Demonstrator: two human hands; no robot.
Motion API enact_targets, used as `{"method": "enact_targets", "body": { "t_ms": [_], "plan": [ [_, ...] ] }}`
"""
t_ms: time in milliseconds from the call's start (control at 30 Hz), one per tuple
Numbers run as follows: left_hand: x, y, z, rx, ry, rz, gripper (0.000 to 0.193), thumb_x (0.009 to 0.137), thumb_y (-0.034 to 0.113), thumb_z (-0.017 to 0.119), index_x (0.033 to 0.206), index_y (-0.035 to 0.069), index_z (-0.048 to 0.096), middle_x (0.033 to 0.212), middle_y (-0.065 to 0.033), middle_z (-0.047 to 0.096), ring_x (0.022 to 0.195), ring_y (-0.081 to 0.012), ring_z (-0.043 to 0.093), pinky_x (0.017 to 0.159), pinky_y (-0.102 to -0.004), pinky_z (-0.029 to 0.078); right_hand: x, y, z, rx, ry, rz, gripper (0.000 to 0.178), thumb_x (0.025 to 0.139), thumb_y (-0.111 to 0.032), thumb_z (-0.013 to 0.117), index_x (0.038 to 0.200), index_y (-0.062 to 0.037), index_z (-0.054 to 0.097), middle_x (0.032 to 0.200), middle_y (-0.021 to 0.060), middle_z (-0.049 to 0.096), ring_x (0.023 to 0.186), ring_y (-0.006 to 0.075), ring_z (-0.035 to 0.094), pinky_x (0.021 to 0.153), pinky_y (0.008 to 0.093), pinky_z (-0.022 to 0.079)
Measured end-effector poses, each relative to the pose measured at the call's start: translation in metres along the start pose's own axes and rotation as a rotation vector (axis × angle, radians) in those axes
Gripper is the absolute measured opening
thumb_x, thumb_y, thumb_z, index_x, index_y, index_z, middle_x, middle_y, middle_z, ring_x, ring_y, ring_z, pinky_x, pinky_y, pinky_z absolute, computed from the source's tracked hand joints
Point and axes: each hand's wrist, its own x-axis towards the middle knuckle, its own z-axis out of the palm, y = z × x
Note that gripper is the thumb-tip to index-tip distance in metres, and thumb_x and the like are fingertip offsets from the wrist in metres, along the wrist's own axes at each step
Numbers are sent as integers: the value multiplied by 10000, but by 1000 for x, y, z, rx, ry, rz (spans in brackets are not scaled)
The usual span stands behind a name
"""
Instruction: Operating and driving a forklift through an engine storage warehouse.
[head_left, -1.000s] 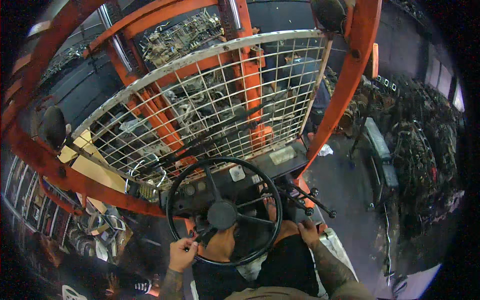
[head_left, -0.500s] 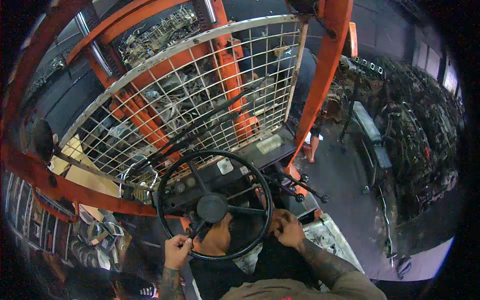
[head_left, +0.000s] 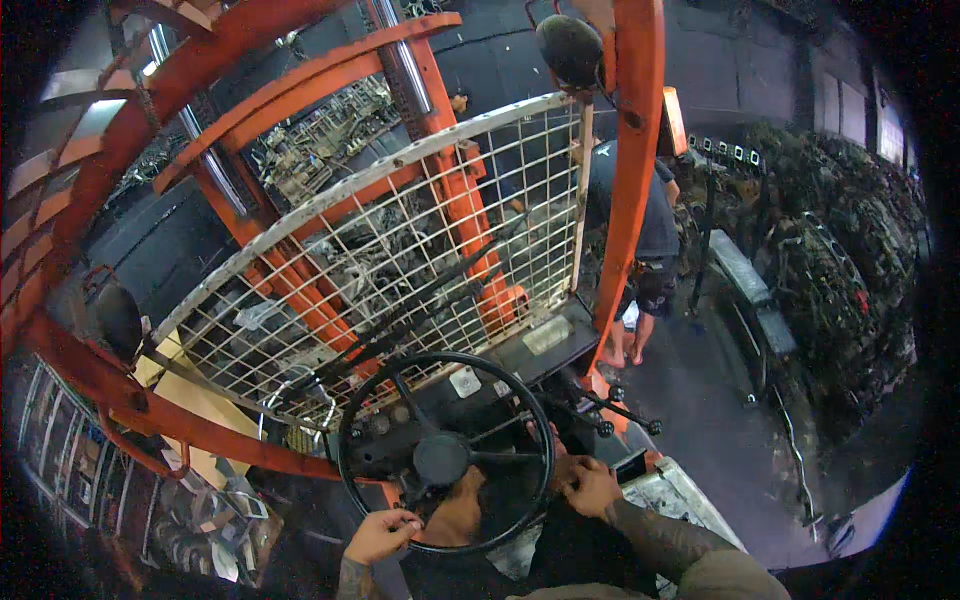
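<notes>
Taking the clock from the wheel's hub, I'm sitting inside a thick, orange-painted metal frame (head_left: 632, 170) that is curving around me, with one post rising near one o'clock. At two o'clock, well apart, a dark, tangled heap of metal machine parts (head_left: 820, 265) is lying. Near twelve o'clock a cream-painted, square-meshed metal grid (head_left: 410, 255) is standing. Between one and two o'clock, beyond the post, a person in dark clothes (head_left: 655, 220) is standing. The round black steering wheel with thin spokes (head_left: 442, 460) is sitting right before me, over my lap. Between two and three o'clock, thin dark levers with black ball knobs (head_left: 617, 393) are sticking out beside its rim.

My right fingers (head_left: 583, 482) are resting between three and four o'clock, outside the rim, curling half closed over my bare right leg (head_left: 560, 470); I cannot tell whether they are holding anything. My left fingers (head_left: 398, 522) are hovering at seven o'clock by the rim, thumb and forefinger nearly meeting; whether they are pinching something or touching the rim, I cannot tell. Just past twelve, a small pale plate (head_left: 465, 381) is showing through the wheel.
</notes>
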Motion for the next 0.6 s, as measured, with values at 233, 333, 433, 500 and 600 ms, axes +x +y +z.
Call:
{"method": "enact_targets", "body": {
  "t_ms": [233,333,433,500,600],
  "plan": [
    [1,-18,6,79,-325,135,431,1012,240,717,1395,63,630,927,23,623,909,-78,581,815,-270,466,-1,-12,-14,60,-100,14,565,921,-420,651,1412,-142,619,1532,173,521,1412,380,484,1152,557,388],
    [11,-23,12,56,-490,112,522,1005,260,736,1464,73,572,1025,5,615,1019,-95,565,927,-282,456,17,43,-14,328,-353,-32,593,949,-354,640,1474,-95,544,1528,185,522,1416,357,495,1162,489,399],
    [24,-15,27,46,-581,201,574,997,238,747,1499,66,528,1055,5,615,1041,-109,562,965,-285,459,68,185,-90,-263,-894,-728,605,984,-235,644,1541,-85,461,1511,166,534,1390,305,523,1147,401,427],
    [19,-16,28,22,-585,171,592,1010,175,721,1527,41,466,1226,-48,655,1151,-143,603,1041,-326,484,99,210,-197,217,-1002,230,750,1006,-598,563,1605,-171,416,1629,169,424,1512,356,385,1171,620,382],
    [-5,14,46,-46,-427,164,543,965,393,763,1403,106,621,1238,-98,680,1042,-256,665,944,-401,536,155,120,-374,408,-281,388,829,946,-754,537,1552,-190,500,1589,89,475,1456,330,428,1170,699,312]
  ]
}}
